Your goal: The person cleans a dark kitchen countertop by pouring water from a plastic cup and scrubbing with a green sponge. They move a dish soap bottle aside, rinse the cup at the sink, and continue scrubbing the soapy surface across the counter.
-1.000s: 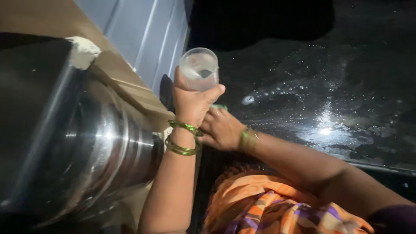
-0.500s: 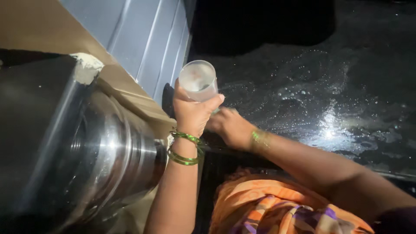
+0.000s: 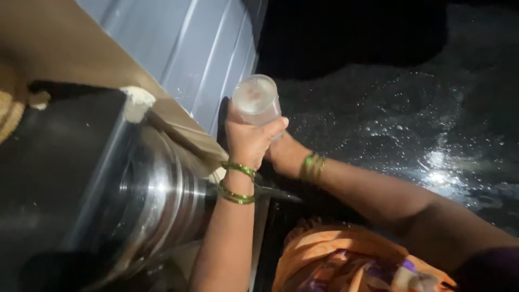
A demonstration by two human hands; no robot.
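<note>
dark wet floor [image 3: 432,135] behind. steel vessel [image 3: 146,200] left of glass [image 3: 255,100]; left hand [image 3: 246,143] clamped round glass, held up; right hand [image 3: 284,154] just behind it, closure cannot be told. risk: wet glass may slip, break.

Tight at the left, open over the wet floor at the right.

The large steel vessel [image 3: 146,200] fills the lower left and stands close against the left hand's [image 3: 250,141] wrist, leaving only a narrow gap there. Behind both hands the grey ribbed panel [image 3: 189,54] and the brown ledge [image 3: 178,130] close off the upper left. The right hand [image 3: 282,154] sits just behind the left, under the clear glass [image 3: 256,100], so nothing passes between them. To the right, the dark wet floor [image 3: 411,130] lies open (its far part too dark to judge). Orange cloth [image 3: 335,259] blocks the lower middle.
</note>
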